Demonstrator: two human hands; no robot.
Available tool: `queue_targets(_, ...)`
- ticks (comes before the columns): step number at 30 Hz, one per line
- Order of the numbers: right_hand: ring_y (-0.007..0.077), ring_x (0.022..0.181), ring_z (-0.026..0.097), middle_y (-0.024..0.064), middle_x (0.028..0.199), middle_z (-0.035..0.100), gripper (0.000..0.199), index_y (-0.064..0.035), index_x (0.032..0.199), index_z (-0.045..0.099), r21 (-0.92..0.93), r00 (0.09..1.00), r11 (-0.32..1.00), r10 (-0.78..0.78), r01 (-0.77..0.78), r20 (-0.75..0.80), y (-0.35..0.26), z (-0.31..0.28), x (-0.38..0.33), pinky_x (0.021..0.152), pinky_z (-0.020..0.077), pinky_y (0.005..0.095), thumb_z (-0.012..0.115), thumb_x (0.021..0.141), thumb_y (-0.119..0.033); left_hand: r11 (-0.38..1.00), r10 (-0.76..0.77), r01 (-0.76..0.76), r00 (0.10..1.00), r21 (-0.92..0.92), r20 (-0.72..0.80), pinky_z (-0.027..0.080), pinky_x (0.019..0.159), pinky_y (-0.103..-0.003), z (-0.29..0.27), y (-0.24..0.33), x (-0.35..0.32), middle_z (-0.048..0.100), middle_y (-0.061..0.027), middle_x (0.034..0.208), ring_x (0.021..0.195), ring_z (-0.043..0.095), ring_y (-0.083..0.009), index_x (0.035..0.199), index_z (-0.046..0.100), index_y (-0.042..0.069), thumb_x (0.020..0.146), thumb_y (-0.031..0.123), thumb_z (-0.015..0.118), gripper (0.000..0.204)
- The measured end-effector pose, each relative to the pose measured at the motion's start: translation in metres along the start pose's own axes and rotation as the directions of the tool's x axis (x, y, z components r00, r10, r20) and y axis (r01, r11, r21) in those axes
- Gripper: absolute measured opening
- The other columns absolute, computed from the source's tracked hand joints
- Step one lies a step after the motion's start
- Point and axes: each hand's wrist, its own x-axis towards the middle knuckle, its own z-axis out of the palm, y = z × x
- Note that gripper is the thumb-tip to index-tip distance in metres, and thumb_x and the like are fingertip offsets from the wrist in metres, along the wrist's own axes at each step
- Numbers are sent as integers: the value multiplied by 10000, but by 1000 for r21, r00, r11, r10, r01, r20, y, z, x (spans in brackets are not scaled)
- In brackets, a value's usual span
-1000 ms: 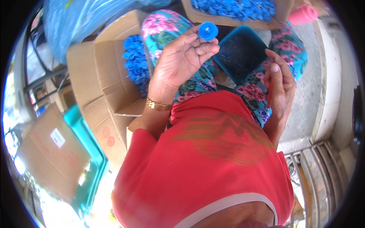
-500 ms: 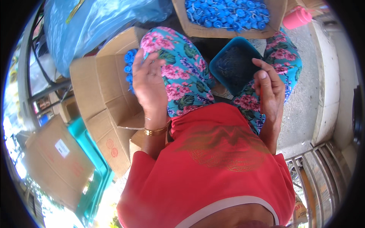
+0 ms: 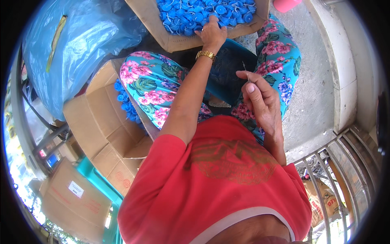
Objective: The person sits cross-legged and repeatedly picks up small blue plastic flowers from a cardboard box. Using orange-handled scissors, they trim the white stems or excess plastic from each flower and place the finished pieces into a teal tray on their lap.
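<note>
My left hand point(image 3: 213, 35), with a gold watch point(image 3: 206, 55) at the wrist, reaches forward over the near wall of a cardboard box point(image 3: 178, 43). Its fingers are apart and touch small round blue plastic pieces point(image 3: 198, 17) with white strings, heaped in the box. My right hand point(image 3: 263, 99) is closed in a pinch above my right thigh. From between its thumb and index finger sticks a thin, pointed metal tool point(image 3: 247, 75); the rest of it is hidden in the hand. Between my legs lies a dark teal plastic tub point(image 3: 225, 87), partly covered by my left arm.
To the left stands an open cardboard box point(image 3: 91, 118) with blue pieces point(image 3: 129, 107) inside. Blue plastic sheeting point(image 3: 87, 36) lies beyond it. A pink container point(image 3: 286, 4) stands at the far right, near a pale wall point(image 3: 345, 89). Metal bars point(image 3: 325, 199) are at lower right.
My left hand has moved from above the left box, forward and right, to the blue pieces in the far box. My right hand stays closed and turns so the metal tip shows. The view has shifted.
</note>
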Motion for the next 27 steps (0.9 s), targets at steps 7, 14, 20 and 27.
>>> queue_targets(7, 26, 530, 368, -39, 633, 439, 331, 10, 1170, 547, 156, 1000, 988, 10, -8, -10, -3, -4, 6, 473, 285, 185, 475, 966, -240, 435, 36, 347, 915, -831, 401, 510, 777, -326, -68, 14, -37, 643, -74, 920, 855, 634, -181, 978, 566, 91, 837, 50, 632, 160)
queue_targets(14, 56, 546, 417, -4, 692, 454, 374, 18, 1221, 512, 183, 998, 983, -1, 12, -62, -2, -9, 4, 503, 339, 191, 431, 975, -252, 934, 78, -60, 996, -353, 38, 481, 763, -284, -50, 0, -35, 633, -69, 894, 834, 615, -167, 991, 630, 33, 830, 107, 604, 179)
queue_targets(20, 41, 513, 390, -22, 638, 462, 332, 10, 1160, 549, 175, 996, 984, -19, 35, -92, 0, -9, -2, 457, 296, 191, 451, 969, -243, 931, 348, -346, 937, 117, 4, 173, 1005, -682, -4, 37, -15, 595, -129, 1019, 1031, 564, -320, 1001, 640, 138, 828, 155, 557, 193)
queue_targets(27, 39, 506, 379, -26, 630, 451, 322, 4, 1145, 557, 158, 997, 987, -2, 15, -81, 1, -11, 2, 456, 295, 192, 444, 971, -242, 520, 633, -695, 704, 496, 323, 159, 1045, -638, 23, 31, 25, 570, -69, 1078, 1097, 534, -262, 1038, 622, 204, 841, 135, 535, 227)
